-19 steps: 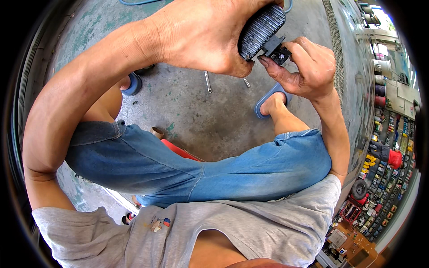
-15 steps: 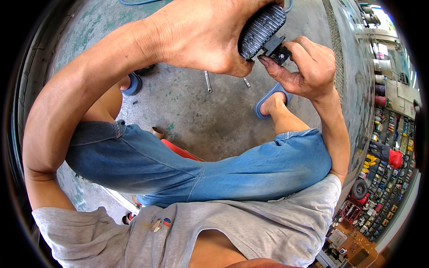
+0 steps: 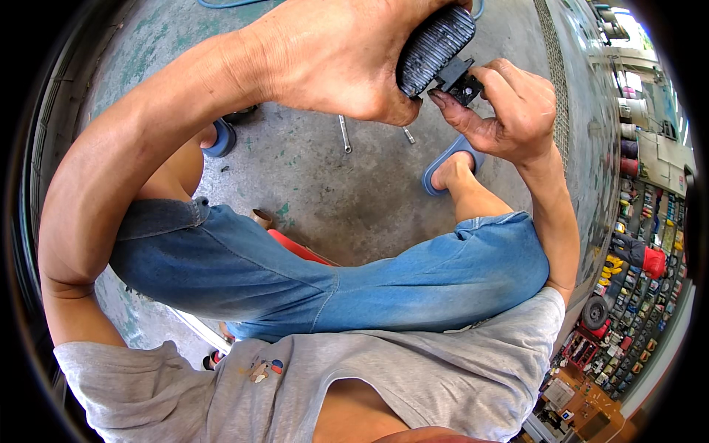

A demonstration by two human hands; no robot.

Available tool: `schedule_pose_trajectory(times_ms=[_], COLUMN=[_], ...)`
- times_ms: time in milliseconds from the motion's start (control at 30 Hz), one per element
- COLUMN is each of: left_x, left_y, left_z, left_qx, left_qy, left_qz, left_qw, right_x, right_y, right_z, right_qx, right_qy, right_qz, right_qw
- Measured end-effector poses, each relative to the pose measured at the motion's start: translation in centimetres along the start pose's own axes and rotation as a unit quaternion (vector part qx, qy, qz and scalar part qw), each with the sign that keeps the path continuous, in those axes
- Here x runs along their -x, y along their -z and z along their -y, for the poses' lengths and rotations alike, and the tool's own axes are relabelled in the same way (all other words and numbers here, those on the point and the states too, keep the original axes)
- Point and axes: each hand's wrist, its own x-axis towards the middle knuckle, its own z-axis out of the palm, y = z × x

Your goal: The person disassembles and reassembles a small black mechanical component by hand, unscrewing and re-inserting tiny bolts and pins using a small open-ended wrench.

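Above concrete floor [image 3: 325,184], ribbed block [image 3: 436,48] (between hands)

This is a repair workshop or parts shop, open to the outside. The floor [image 3: 332,192] is bare, stained concrete with worn green paint. Loose metal tools [image 3: 344,134] lie on it, far from the seated person. On the right, racks [image 3: 642,295] hold rows of small packaged goods and bottles in many colours, and a small tyre [image 3: 594,312] stands beside them. A metal grate [image 3: 555,74] runs along the floor at far right, with daylight beyond it. A hose [image 3: 221,4] lies at the far edge.
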Motion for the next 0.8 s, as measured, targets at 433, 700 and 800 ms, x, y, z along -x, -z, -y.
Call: schedule_pose_trajectory(times_ms=[433, 700, 800], left_x=[-0.10, -0.12, -0.14], left_y=[0.07, 0.13, 0.13], left_z=[0.04, 0.01, 0.04], left_qx=[0.000, 0.002, 0.003], left_qy=[0.016, 0.006, 0.015], left_qz=[0.010, 0.007, 0.011], left_qw=[1.000, 1.000, 1.000], right_x=[0.25, 0.02, 0.09], right_y=[-0.28, 0.06, 0.01], right_z=[-0.02, -0.09, -0.10], right_qx=[0.026, 0.002, 0.004], right_qy=[-0.024, -0.002, -0.001], right_qz=[-0.008, 0.004, 0.006], right_qw=[0.999, 1.000, 1.000])
